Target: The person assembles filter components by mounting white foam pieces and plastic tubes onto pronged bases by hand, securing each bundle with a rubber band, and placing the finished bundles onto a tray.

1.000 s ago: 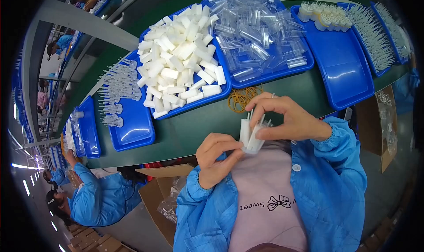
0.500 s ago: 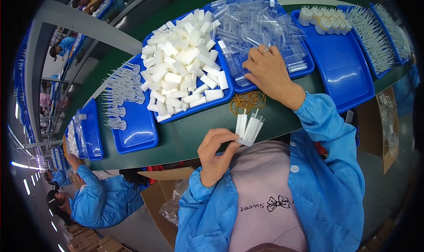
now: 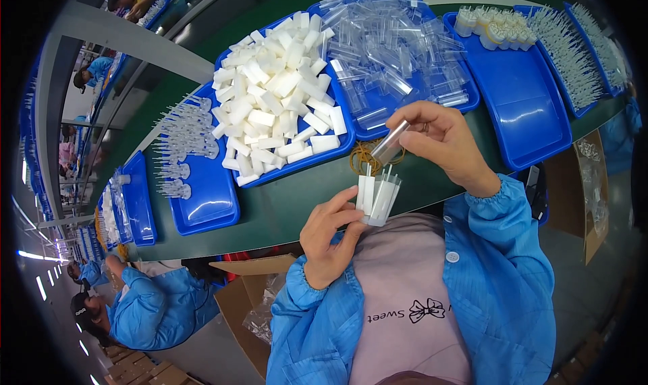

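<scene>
My left hand [image 3: 331,236] grips a small clear plastic holder [image 3: 379,217] near the table's front edge. White foam blocks and clear sleeves stand on its base, and thin pins stick up. My right hand [image 3: 449,145] pinches a clear plastic sleeve [image 3: 390,144], tilted just above the holder and apart from it. Behind that hand lies a blue tray [image 3: 472,100] of loose clear sleeves [image 3: 385,47]. Left of it, white foam blocks [image 3: 270,94] are heaped in another blue tray [image 3: 347,138]. Brown rubber bands [image 3: 364,157] lie on the table behind the holder, partly hidden.
A blue tray [image 3: 533,115] on the right carries several banded white assemblies [image 3: 499,30]; trays of pinned clear parts [image 3: 567,64] stand beyond. More pinned parts [image 3: 182,138] fill a tray at left. A co-worker [image 3: 158,304] sits at lower left. Cardboard boxes [image 3: 590,202] stand beside the table.
My right hand has come out of the sleeve tray toward me with a clear sleeve in its fingers. The left hand stays nearly in place, the holder slightly turned upright.
</scene>
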### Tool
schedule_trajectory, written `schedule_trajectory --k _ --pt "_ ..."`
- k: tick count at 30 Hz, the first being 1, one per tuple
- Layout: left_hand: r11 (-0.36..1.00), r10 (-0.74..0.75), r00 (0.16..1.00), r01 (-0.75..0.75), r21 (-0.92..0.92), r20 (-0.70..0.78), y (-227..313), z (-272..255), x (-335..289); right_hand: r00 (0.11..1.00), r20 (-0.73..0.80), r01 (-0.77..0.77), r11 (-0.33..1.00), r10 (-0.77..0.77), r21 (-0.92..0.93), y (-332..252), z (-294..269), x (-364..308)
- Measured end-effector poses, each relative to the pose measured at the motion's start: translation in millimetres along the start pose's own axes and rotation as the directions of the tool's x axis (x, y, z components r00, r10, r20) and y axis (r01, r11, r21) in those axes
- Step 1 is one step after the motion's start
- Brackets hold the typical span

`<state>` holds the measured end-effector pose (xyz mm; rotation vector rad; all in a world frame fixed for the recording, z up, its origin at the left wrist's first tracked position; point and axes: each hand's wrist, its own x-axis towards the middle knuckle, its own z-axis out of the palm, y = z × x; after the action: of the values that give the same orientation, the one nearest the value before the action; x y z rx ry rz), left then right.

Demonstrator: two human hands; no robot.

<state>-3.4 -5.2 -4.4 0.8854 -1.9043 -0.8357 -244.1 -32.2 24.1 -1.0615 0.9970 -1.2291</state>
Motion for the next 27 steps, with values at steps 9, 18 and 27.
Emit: schedule_trajectory --k 9,18,27 --pt "0.979 0.103 0.993 -0.112 0.171 0.059 12.2 -4.5 0.7 0.999 0.033 -0.024 0.999 0.022 0.049 7.6 2.1 -1.8" --pt "0.945 0.198 0.972 -0.224 0.238 0.13 16.7 -10.0 3.7 0.979 0.134 -0.173 0.974 0.154 0.145 3.9 4.0 -2.1" --pt "0.943 0.182 0.971 -0.216 0.251 0.155 16.2 -7.8 4.4 0.996 0.089 0.046 0.98 -0.029 -0.194 -3.9 -2.8 -11.0"
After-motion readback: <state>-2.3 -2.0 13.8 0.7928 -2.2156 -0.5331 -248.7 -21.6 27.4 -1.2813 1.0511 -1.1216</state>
